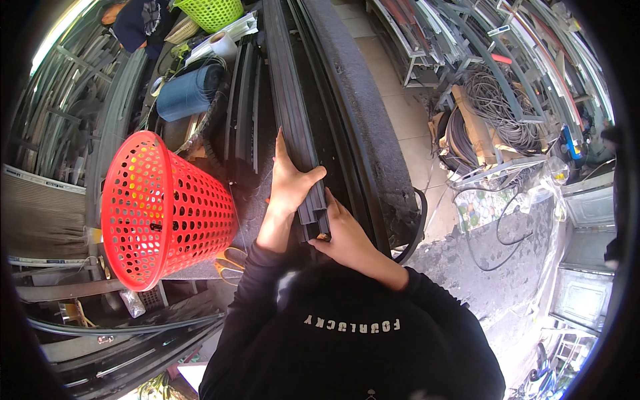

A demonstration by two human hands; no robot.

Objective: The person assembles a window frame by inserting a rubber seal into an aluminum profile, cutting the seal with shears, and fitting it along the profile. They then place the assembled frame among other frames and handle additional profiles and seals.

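A bundle of long dark grey metal profiles [291,87] runs away from me along the workbench, their hollow cut ends close to my body. My left hand [292,179] grips the bundle near this end, with its thumb across the top and its fingers along the left side. Just below it, my right hand [348,235] closes round the right side of the cut ends. Its thumb lies under the lowest opening, and its other fingertips are partly hidden by the profiles.
To the left stands a red perforated basket [200,207], with orange-handled scissors [230,265] beside it. A blue roll [183,93] and a green basket [212,12] are farther back. More dark profiles [340,127] lie on the right. Coiled cable [497,110] and racks fill the far right.
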